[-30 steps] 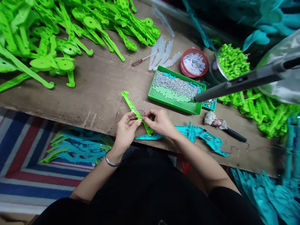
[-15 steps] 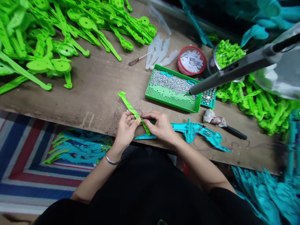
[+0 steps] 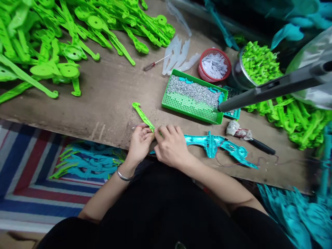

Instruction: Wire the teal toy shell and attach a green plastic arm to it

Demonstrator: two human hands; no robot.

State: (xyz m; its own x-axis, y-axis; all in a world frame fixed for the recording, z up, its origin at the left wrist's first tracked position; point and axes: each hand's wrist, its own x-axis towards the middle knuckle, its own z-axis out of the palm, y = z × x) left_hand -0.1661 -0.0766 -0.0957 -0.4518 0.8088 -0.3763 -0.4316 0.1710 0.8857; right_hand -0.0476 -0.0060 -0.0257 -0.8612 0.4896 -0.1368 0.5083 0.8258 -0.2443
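A slim green plastic piece point(image 3: 142, 115) with a hooked end lies slantwise in front of me. My left hand point(image 3: 140, 141) pinches it from the near side, and a thin wire shows by its fingers. My right hand point(image 3: 171, 143) is curled over the piece's lower end, its fingertips meeting the left thumb; that end is hidden under it. Behind and to the right of the right hand lies a turquoise bow-shaped plastic part point(image 3: 209, 143) on the table, with thin dark red wires on it. Its left tip shows just under the hands.
A green tray point(image 3: 192, 112) of small screws stands ahead, a red basket point(image 3: 214, 65) of white pieces behind it. A grey tool point(image 3: 249, 98) hangs over the tray's right. A screwdriver point(image 3: 149, 66), a black-handled tool point(image 3: 261, 146) and heaped green parts point(image 3: 95, 24) lie around.
My right hand has rolled over and curled round the lower end of the green piece, covering it. The wire loop above the piece no longer shows. The view has shifted slightly.
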